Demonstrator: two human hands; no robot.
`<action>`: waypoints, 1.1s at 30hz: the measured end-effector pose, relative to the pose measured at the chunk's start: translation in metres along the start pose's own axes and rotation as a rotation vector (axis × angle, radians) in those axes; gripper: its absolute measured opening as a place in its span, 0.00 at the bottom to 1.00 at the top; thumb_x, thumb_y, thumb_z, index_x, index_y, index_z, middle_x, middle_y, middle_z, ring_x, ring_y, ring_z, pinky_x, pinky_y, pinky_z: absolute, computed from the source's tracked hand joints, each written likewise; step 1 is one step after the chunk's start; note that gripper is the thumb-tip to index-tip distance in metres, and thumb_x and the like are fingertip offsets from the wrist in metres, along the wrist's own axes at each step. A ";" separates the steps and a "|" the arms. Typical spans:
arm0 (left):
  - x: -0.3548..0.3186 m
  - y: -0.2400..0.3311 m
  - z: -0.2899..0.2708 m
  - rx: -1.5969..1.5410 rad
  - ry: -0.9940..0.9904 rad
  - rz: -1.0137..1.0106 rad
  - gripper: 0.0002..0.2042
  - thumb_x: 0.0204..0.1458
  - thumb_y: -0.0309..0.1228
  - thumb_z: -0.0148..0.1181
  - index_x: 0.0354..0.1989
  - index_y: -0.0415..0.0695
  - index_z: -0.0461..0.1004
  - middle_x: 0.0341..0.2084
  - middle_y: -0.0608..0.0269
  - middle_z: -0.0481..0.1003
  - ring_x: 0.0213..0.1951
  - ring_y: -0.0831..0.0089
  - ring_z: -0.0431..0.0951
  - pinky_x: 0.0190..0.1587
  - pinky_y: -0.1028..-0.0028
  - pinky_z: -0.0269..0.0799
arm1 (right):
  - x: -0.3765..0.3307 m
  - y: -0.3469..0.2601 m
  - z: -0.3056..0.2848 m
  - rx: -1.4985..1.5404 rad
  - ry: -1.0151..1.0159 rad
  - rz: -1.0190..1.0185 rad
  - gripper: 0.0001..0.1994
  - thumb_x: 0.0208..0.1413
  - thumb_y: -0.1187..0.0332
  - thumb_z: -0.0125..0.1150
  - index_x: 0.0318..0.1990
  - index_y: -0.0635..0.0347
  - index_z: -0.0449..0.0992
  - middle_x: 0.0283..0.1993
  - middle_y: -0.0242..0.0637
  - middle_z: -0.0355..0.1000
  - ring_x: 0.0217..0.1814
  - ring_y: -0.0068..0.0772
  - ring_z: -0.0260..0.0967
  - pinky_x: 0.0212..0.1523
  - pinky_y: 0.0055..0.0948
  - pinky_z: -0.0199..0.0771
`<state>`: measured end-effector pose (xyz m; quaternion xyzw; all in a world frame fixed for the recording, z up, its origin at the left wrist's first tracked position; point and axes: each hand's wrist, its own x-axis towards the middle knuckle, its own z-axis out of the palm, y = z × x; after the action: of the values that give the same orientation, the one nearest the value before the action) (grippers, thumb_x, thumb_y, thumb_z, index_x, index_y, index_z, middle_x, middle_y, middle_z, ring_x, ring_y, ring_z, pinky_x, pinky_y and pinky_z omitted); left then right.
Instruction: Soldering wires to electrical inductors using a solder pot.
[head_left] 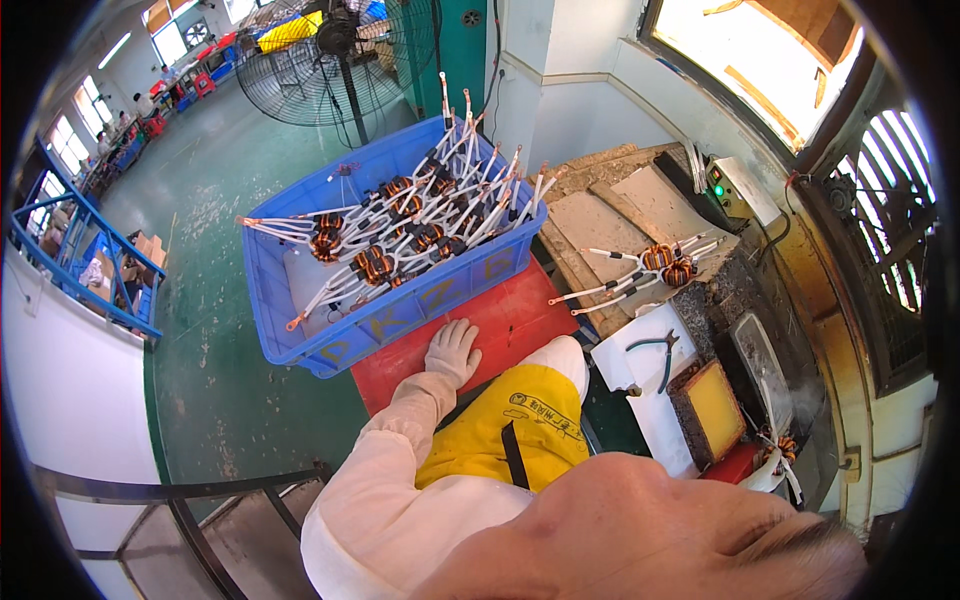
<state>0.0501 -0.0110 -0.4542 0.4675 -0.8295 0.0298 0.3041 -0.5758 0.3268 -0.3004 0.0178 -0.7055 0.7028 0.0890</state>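
My left hand [452,350], in a white glove, lies flat with fingers spread on a red surface [520,310], just touching the front wall of a blue crate [300,330]. The crate holds several orange-and-black wound coils with long white leads [400,235]. My right hand [762,478] is mostly hidden behind my head; only a bit of white glove shows at the lower right, closed on a coil [782,444] with white leads. Two more coils [666,265] lie on the worn bench to the right.
Teal-handled pliers [655,355] lie on a white sheet beside a yellow pad in a dark tray [715,405]. A dark metal pot [760,345] and a control box with a green light [735,185] sit by the window. A big floor fan [330,55] stands behind the crate.
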 end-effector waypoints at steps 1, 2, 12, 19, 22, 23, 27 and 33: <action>0.000 0.000 0.000 -0.001 0.002 0.004 0.25 0.50 0.39 0.64 0.58 0.46 0.75 0.60 0.51 0.73 0.61 0.51 0.72 0.65 0.51 0.67 | 0.001 0.001 -0.001 -0.031 -0.004 -0.004 0.27 0.57 0.57 0.75 0.58 0.65 0.74 0.41 0.38 0.79 0.32 0.28 0.77 0.30 0.24 0.81; 0.000 0.000 0.000 -0.002 0.001 0.005 0.25 0.50 0.39 0.64 0.58 0.46 0.75 0.60 0.51 0.73 0.61 0.51 0.72 0.65 0.51 0.67 | 0.002 0.002 -0.001 -0.047 0.004 -0.032 0.26 0.57 0.57 0.75 0.57 0.65 0.75 0.40 0.38 0.79 0.31 0.27 0.76 0.30 0.24 0.81; 0.000 -0.001 0.002 0.002 0.003 0.005 0.25 0.50 0.40 0.65 0.58 0.46 0.75 0.60 0.51 0.73 0.61 0.51 0.72 0.65 0.51 0.67 | 0.010 0.007 -0.004 -0.027 -0.045 -0.020 0.24 0.58 0.59 0.75 0.55 0.63 0.75 0.41 0.39 0.80 0.30 0.25 0.77 0.29 0.21 0.82; -0.001 -0.001 0.002 0.010 -0.018 -0.007 0.26 0.51 0.40 0.64 0.59 0.46 0.74 0.61 0.52 0.72 0.62 0.52 0.71 0.66 0.52 0.65 | 0.009 0.011 -0.003 0.016 -0.024 -0.024 0.24 0.59 0.60 0.75 0.57 0.63 0.75 0.44 0.40 0.79 0.33 0.26 0.79 0.31 0.20 0.83; 0.000 -0.001 0.002 0.002 -0.022 -0.006 0.26 0.51 0.40 0.64 0.59 0.46 0.74 0.62 0.52 0.72 0.63 0.52 0.70 0.67 0.52 0.65 | 0.011 0.012 -0.003 0.002 -0.026 -0.014 0.24 0.59 0.60 0.74 0.57 0.63 0.75 0.45 0.41 0.79 0.35 0.27 0.79 0.32 0.21 0.83; 0.000 -0.001 0.002 0.001 -0.022 -0.004 0.26 0.51 0.40 0.64 0.59 0.46 0.74 0.62 0.52 0.72 0.63 0.52 0.70 0.67 0.52 0.65 | 0.012 0.012 -0.004 0.006 -0.022 0.000 0.24 0.59 0.59 0.74 0.57 0.63 0.75 0.45 0.41 0.79 0.35 0.27 0.79 0.32 0.21 0.83; 0.000 -0.001 0.002 0.002 -0.022 -0.001 0.26 0.51 0.39 0.64 0.59 0.46 0.74 0.62 0.52 0.72 0.63 0.52 0.70 0.67 0.51 0.65 | 0.012 0.013 -0.003 0.011 -0.014 -0.023 0.25 0.60 0.58 0.74 0.57 0.63 0.74 0.45 0.41 0.79 0.36 0.29 0.80 0.33 0.23 0.84; -0.001 -0.002 0.003 0.004 -0.039 -0.008 0.27 0.51 0.40 0.64 0.60 0.46 0.73 0.62 0.52 0.71 0.63 0.52 0.70 0.67 0.52 0.64 | 0.010 0.012 -0.003 -0.002 -0.015 -0.037 0.25 0.59 0.58 0.74 0.57 0.65 0.75 0.44 0.42 0.79 0.36 0.30 0.80 0.33 0.23 0.84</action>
<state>0.0503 -0.0123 -0.4574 0.4717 -0.8335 0.0212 0.2870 -0.5873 0.3306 -0.3109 0.0358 -0.7065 0.7002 0.0967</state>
